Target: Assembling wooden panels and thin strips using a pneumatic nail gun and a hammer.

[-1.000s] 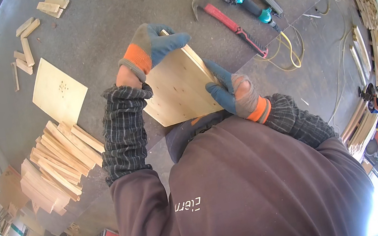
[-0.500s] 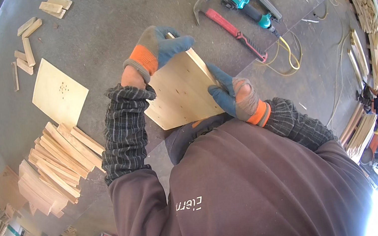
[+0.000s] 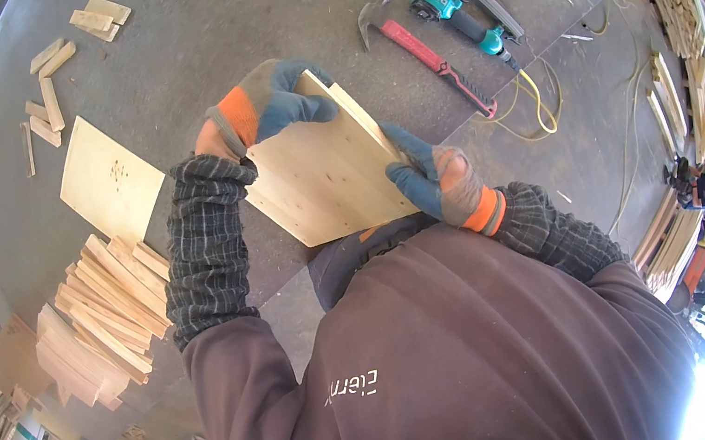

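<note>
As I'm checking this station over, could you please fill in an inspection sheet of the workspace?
Surface: dark table, with small specks.
Job's things: panel, held tilted, a strip along its right edge.
Clutter: slats heaped at left, board lying flat, offcuts at upper left; hammer and nail gun side by side at upper right.
Hands: left hand grips the panel's upper part; right hand grips its right edge. Both gloved.
Cables: yellow hose at the nail gun's rear end, loosely curled.
Surroundings: stacked timber at right.
</note>
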### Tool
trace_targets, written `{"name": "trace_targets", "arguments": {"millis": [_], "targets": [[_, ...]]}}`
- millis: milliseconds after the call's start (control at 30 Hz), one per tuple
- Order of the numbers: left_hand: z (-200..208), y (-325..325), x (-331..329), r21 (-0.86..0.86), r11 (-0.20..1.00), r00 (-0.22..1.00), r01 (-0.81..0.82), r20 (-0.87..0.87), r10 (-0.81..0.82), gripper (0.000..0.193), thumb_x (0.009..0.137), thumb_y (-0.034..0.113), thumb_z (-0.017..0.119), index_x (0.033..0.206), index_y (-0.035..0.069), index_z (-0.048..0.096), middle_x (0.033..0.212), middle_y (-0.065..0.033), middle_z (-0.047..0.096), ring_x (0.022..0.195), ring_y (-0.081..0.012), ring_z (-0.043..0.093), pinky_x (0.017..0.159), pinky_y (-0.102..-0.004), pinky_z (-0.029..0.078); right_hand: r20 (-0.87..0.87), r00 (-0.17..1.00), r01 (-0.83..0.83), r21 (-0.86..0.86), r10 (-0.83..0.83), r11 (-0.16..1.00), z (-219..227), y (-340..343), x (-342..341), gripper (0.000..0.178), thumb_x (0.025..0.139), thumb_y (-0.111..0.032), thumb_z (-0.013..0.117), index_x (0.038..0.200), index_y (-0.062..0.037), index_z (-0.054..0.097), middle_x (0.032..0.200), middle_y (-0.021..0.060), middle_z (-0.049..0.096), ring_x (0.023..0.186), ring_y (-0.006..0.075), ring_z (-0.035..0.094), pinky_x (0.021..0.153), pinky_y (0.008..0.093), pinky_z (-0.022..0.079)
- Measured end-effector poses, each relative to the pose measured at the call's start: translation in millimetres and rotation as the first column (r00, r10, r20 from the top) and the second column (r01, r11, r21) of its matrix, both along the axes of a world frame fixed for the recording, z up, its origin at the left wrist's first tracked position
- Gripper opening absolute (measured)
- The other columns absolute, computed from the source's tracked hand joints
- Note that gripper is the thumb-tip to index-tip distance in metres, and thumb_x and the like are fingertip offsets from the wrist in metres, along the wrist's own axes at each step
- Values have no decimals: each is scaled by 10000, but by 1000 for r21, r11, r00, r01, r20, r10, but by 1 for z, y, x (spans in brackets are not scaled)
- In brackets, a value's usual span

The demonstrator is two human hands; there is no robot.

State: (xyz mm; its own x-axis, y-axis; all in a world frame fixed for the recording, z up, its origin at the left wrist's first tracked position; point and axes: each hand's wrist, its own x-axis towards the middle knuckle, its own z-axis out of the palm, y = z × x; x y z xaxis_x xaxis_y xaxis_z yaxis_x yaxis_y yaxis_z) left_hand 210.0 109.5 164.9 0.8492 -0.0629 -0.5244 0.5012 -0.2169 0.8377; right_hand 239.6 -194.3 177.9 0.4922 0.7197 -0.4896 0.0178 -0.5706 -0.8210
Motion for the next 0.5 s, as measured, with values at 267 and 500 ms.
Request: {"name": "trace_targets", "arguments": {"millis": [267, 500], "targets": [[-16, 27, 2, 193, 981, 995, 36, -96, -18, 429, 858, 269, 851, 1196, 13, 784, 1060, -136, 802, 952, -237, 743, 870, -373, 573, 543, 826, 139, 69, -154, 988, -109, -32, 174, 686, 970, -268, 744, 1546, -25, 462, 1308, 148, 712, 1166, 270, 676, 1011, 391, 530], [-112, 73, 8, 424, 899, 967, 106, -256, 7, 450, 855, 324, 882, 1197, 45, 795, 1107, -152, 800, 1009, -303, 739, 957, -404, 553, 887, 360, 95, -343, 289, 934, -208, -61, 283, 881, 861, -340, 803, 1596, -104, 378, 1312, 249, 697, 1244, 449, 656, 1038, 525, 530]]}}
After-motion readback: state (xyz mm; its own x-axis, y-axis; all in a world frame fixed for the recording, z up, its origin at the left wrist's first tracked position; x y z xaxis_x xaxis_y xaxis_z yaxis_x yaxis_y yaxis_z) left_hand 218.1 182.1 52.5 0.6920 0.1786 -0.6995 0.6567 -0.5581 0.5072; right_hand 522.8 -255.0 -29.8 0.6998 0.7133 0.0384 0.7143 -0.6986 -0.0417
